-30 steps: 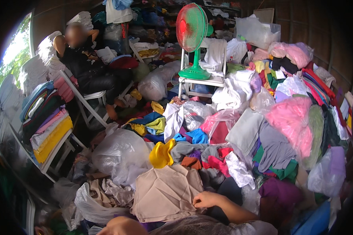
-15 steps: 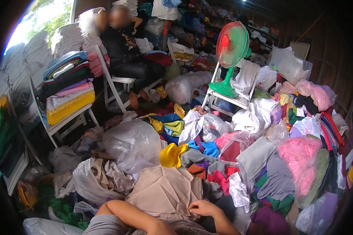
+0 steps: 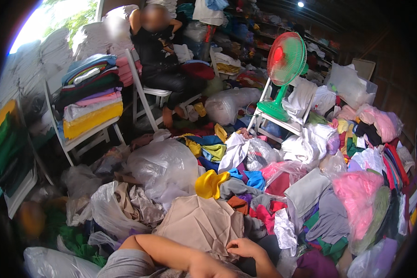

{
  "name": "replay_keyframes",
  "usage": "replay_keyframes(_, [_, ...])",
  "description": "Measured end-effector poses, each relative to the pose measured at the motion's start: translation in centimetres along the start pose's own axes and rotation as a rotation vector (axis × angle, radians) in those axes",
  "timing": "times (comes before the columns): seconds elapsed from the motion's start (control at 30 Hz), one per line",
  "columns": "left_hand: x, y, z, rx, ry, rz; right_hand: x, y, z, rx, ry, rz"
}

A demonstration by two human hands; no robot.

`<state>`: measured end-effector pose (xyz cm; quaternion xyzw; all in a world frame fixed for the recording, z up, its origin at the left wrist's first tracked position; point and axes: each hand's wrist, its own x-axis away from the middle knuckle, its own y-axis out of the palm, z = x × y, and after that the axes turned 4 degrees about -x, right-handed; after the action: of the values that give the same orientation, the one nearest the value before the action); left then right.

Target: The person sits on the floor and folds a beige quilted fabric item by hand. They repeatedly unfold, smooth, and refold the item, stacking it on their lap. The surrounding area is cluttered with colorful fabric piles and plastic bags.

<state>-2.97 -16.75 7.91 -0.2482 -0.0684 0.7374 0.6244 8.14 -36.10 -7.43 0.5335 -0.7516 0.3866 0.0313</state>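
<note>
Across my lap lies a beige cloth [image 3: 197,222], flat and creased, in a stack or folded in layers. My right hand [image 3: 245,249] rests at the cloth's lower right edge, its fingers loosely bent and touching the fabric. I see no firm grip there. My left forearm crosses in front of the cloth from the lower left. At the bottom edge of the view my left hand [image 3: 211,268] is blurred, with its fingers hidden. Left of the cloth, a clear plastic bag [image 3: 109,206] holds more beige and satiny fabric. A yellow cloth [image 3: 211,183] lies just beyond.
Heaps of coloured cloth and plastic bags surround me. A green fan [image 3: 282,76] stands on a white chair farther back. Folded cloths [image 3: 92,102] are stacked on a chair at the left. A person [image 3: 160,55] sits behind it, arms raised to the head.
My left hand has moved right and come into view at the bottom edge. My right hand stays by the beige cloth's edge. The whole view has shifted slightly.
</note>
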Motion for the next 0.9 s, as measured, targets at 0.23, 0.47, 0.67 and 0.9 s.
replay_keyframes(0.23, [-1.5, -2.5, 9.7, 0.454, 0.554, 0.649, -0.2, -1.4, -1.4, -0.017, -0.012, 0.046])
replay_keyframes(0.47, [-4.4, -2.9, 11.4, 0.338, 0.931, 0.509, -0.9, -2.3, -1.3, -0.026, -0.012, 0.071])
replay_keyframes(0.67, [-4.7, -1.5, 12.8, 0.594, 0.973, 0.535, -0.9, -2.6, -1.6, -0.033, -0.023, 0.089])
replay_keyframes(0.9, [0.7, -3.4, 4.0, 0.022, 0.569, 0.518, 0.2, -3.1, 0.0, -0.053, -0.028, 0.156])
